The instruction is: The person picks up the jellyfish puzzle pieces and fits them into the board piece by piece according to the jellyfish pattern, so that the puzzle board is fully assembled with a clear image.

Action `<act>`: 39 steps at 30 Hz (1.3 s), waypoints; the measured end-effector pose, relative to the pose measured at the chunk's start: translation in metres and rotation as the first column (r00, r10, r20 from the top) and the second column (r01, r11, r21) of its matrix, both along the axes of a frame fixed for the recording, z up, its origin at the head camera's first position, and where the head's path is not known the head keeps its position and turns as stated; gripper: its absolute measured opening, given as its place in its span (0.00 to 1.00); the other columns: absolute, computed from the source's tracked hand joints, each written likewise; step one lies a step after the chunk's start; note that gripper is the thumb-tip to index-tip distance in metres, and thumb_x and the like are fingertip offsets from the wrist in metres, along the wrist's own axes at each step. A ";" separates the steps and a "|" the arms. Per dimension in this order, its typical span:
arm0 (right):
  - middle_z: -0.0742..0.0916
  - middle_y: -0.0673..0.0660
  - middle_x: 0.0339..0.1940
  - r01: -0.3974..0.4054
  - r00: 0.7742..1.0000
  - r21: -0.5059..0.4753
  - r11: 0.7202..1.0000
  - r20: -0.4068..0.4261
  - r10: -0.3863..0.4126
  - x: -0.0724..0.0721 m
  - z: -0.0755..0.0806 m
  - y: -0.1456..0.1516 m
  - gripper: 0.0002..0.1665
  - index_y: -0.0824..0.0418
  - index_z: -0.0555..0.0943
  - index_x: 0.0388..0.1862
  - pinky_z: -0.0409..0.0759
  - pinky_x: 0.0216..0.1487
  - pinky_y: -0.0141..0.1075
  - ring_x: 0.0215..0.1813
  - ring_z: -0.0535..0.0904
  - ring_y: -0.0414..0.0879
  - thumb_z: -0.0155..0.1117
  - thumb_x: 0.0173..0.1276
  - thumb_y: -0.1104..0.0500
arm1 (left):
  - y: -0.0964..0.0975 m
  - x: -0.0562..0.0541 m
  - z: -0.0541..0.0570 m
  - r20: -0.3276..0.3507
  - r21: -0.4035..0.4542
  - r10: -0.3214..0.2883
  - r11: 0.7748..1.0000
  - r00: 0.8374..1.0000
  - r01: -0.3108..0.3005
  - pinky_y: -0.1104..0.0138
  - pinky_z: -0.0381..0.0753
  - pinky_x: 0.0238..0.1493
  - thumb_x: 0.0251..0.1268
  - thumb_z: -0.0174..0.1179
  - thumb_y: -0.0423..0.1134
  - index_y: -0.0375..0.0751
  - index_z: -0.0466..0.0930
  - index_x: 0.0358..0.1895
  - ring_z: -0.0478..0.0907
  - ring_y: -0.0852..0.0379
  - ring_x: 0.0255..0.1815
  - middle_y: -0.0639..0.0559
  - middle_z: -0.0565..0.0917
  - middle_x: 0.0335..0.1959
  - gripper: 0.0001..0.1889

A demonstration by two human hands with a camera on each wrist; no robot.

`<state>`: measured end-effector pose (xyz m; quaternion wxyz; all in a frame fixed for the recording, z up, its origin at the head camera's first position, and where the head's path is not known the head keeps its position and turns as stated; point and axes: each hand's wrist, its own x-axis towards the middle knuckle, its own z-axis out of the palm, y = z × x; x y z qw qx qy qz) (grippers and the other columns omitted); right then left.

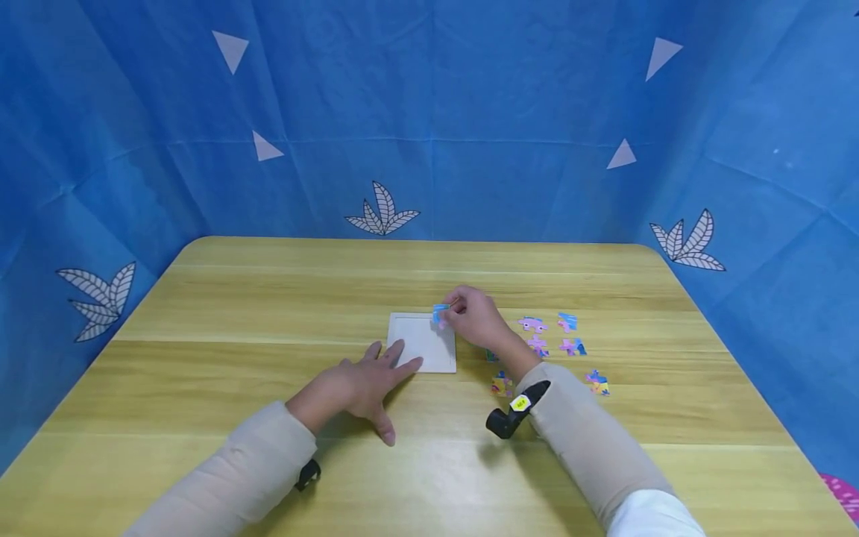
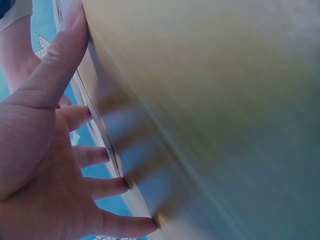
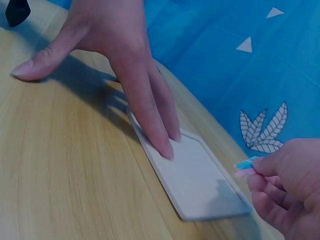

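Observation:
A white square puzzle tray (image 1: 424, 344) with a raised rim lies on the wooden table. My left hand (image 1: 367, 382) is spread, with fingertips on the tray's left part and the thumb on the table. Between thumb and fingers, my right hand (image 1: 475, 317) pinches a blue and pink puzzle piece (image 1: 439, 313) above the tray's far right corner. The right wrist view shows that puzzle piece (image 3: 246, 167) held over the tray (image 3: 195, 182), apart from its surface. In the left wrist view the left hand (image 2: 55, 150) has its fingers straight and parted.
Several loose puzzle pieces lie right of the tray, among them a pink one (image 1: 533, 324), a blue one (image 1: 567, 321) and a yellow one (image 1: 598, 382). Another yellow piece (image 1: 501, 384) lies near the right forearm. A blue cloth (image 1: 429, 112) hangs behind the table.

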<state>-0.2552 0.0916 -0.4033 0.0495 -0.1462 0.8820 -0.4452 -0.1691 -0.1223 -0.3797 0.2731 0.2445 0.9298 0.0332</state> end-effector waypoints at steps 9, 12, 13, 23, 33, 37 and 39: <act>0.83 0.57 0.29 -0.002 0.996 -0.040 0.999 0.092 0.005 -0.002 0.002 -0.019 0.10 0.67 0.79 0.46 0.78 0.30 0.34 0.29 0.81 0.46 0.65 0.70 0.63 | 0.002 0.000 0.002 0.021 -0.023 0.010 1.000 1.000 -0.010 0.34 0.64 0.59 0.40 0.77 0.61 0.57 0.46 0.81 0.39 0.33 0.77 0.43 0.39 0.81 0.63; 0.83 0.58 0.28 0.001 0.991 -0.059 0.998 0.131 0.006 -0.003 0.001 -0.025 0.09 0.67 0.78 0.45 0.79 0.30 0.34 0.29 0.82 0.46 0.65 0.70 0.63 | 0.004 0.000 0.003 0.024 -0.028 0.013 1.000 1.000 -0.012 0.35 0.66 0.58 0.40 0.77 0.61 0.57 0.46 0.81 0.39 0.33 0.77 0.43 0.40 0.81 0.63; 0.83 0.57 0.28 0.000 0.990 -0.061 0.998 0.140 0.009 -0.004 0.001 -0.028 0.09 0.67 0.78 0.45 0.79 0.29 0.34 0.29 0.82 0.46 0.65 0.70 0.63 | 0.004 0.000 0.003 0.025 -0.030 0.014 0.999 1.000 -0.013 0.35 0.67 0.58 0.40 0.78 0.61 0.57 0.46 0.81 0.39 0.33 0.77 0.43 0.40 0.81 0.64; 0.84 0.58 0.30 -0.014 0.973 -0.050 0.999 0.229 0.025 -0.006 0.002 -0.048 0.09 0.65 0.79 0.46 0.78 0.28 0.34 0.28 0.81 0.47 0.63 0.73 0.60 | 0.003 0.000 0.004 0.017 -0.050 0.008 0.999 1.000 -0.007 0.36 0.69 0.56 0.39 0.77 0.62 0.58 0.45 0.81 0.39 0.34 0.77 0.43 0.38 0.81 0.64; 0.85 0.56 0.28 -0.027 0.972 0.002 1.000 0.233 0.026 -0.010 -0.001 -0.059 0.08 0.65 0.80 0.39 0.78 0.28 0.32 0.28 0.82 0.45 0.64 0.72 0.60 | 0.004 0.000 0.004 0.027 -0.069 0.010 0.998 1.000 -0.008 0.37 0.69 0.57 0.39 0.76 0.63 0.60 0.44 0.81 0.38 0.35 0.78 0.45 0.37 0.81 0.64; 0.86 0.56 0.27 -0.032 0.970 -0.012 0.999 0.242 0.034 -0.013 -0.003 -0.062 0.07 0.66 0.80 0.38 0.80 0.29 0.33 0.28 0.83 0.44 0.65 0.71 0.61 | 0.004 0.000 0.005 0.019 -0.085 0.004 0.996 1.000 -0.002 0.38 0.71 0.54 0.40 0.76 0.64 0.61 0.43 0.81 0.38 0.35 0.78 0.46 0.37 0.81 0.64; 0.86 0.56 0.27 -0.031 0.967 -0.022 0.999 0.251 0.036 -0.013 -0.004 -0.063 0.07 0.66 0.80 0.38 0.80 0.30 0.33 0.28 0.84 0.45 0.65 0.71 0.62 | 0.004 0.000 0.005 0.015 -0.091 0.000 0.996 1.000 0.001 0.39 0.72 0.54 0.40 0.75 0.65 0.61 0.43 0.81 0.38 0.35 0.78 0.45 0.37 0.81 0.64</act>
